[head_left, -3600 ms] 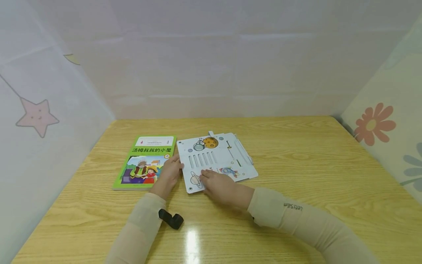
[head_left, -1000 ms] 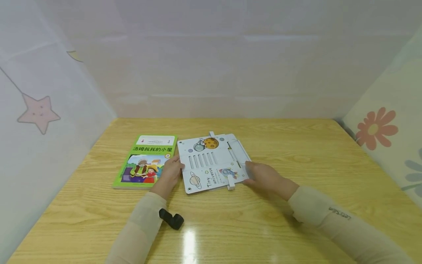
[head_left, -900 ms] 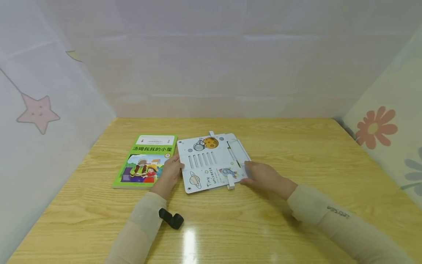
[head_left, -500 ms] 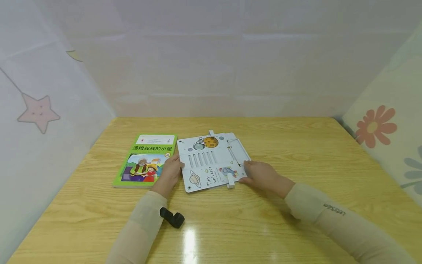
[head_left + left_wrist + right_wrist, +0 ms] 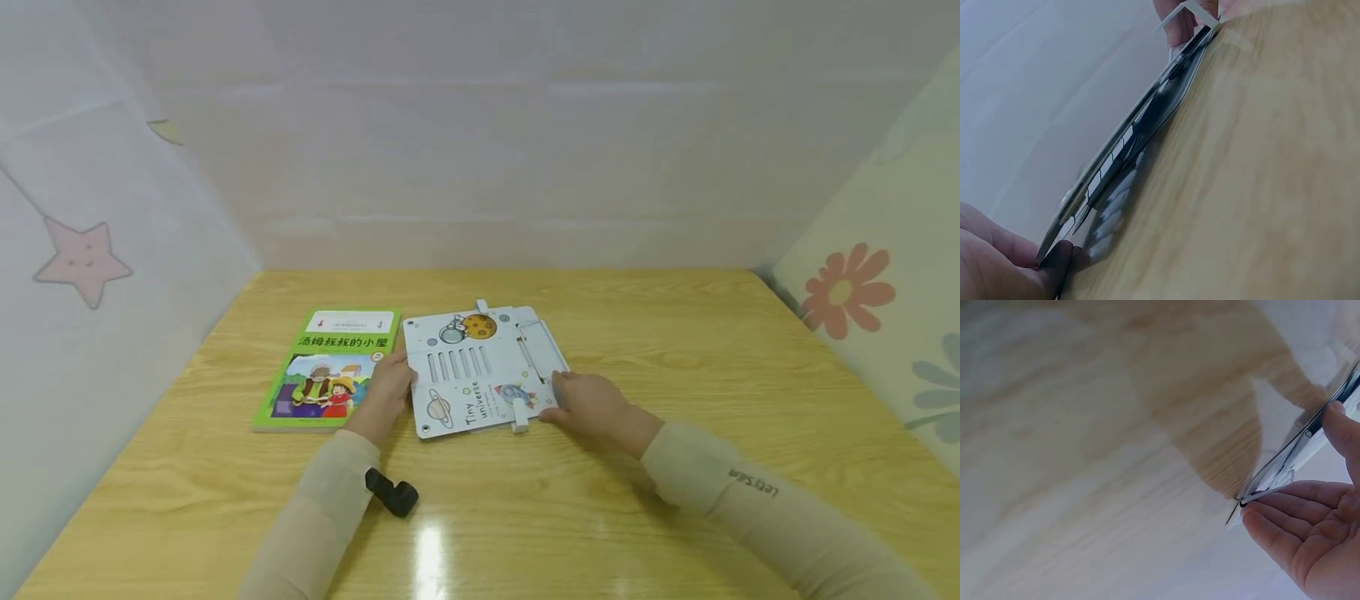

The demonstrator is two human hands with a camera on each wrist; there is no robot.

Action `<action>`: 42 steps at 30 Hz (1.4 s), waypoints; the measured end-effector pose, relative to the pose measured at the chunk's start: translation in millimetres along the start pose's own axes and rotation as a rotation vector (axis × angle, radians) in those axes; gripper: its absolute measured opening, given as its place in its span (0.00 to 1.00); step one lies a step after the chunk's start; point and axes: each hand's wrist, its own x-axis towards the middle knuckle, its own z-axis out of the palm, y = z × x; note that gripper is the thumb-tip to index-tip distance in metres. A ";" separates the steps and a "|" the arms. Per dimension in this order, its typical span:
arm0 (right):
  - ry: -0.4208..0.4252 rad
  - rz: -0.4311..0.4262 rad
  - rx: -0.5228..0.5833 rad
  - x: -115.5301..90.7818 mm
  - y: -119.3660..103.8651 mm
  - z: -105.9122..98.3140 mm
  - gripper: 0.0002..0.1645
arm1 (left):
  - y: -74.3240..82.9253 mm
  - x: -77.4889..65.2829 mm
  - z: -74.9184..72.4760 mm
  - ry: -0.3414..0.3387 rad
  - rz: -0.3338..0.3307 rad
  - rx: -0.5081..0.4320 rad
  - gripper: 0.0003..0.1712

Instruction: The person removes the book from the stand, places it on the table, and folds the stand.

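A white folding book stand point(image 5: 457, 354) printed with an astronaut, planets and "Tiny universe" lies on the wooden table in the head view. My left hand point(image 5: 386, 387) holds its left edge; in the left wrist view, the thumb and fingers of that hand point(image 5: 1007, 265) pinch the edge close over the table. My right hand point(image 5: 596, 408) grips the near right corner, beside the wire frame point(image 5: 543, 350). In the right wrist view its thumb is on the stand's edge and its fingers point(image 5: 1282, 522) reach along the wire. White clips stick out at the near edge point(image 5: 520, 417) and far edge.
A green picture book point(image 5: 330, 371) lies flat to the left, with my left hand overlapping its right side. A black wrist mount point(image 5: 392, 493) sits on my left sleeve. Cloth-covered walls point(image 5: 487, 150) close in the table's back and sides.
My right hand has moved from the stand's near edge to its right corner. The near clip now stands out, and the wire frame has shifted inward. My left hand stays in place.
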 end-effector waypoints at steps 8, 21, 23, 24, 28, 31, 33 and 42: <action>0.011 0.032 0.000 0.3 -10.0 -3.4 0.34 | 7.8 9.0 -2.4 -0.023 -0.026 0.107 0.34; -0.041 0.117 -0.044 -0.8 -26.8 -11.6 0.39 | 16.0 20.4 -0.2 -0.053 -0.033 0.168 0.34; -0.058 0.139 -0.050 -1.7 -28.9 -12.3 0.40 | 16.8 21.4 1.1 -0.059 -0.038 0.158 0.34; -0.062 0.148 -0.049 -2.2 -29.9 -12.6 0.40 | 17.1 21.9 1.9 -0.056 -0.046 0.153 0.35; -0.070 0.171 -0.050 -4.7 -32.7 -12.9 0.39 | 18.2 23.0 4.6 -0.062 -0.056 0.147 0.35; -0.059 0.178 -0.047 -6.7 -34.3 -13.6 0.38 | 18.3 23.2 5.6 -0.073 -0.060 0.133 0.35; -0.057 0.185 -0.046 -7.7 -35.0 -13.8 0.37 | 17.7 23.4 5.8 -0.086 -0.061 0.115 0.35; -0.053 0.218 -0.045 -9.9 -32.8 -11.7 0.32 | 14.0 23.3 8.8 -0.115 -0.049 0.074 0.35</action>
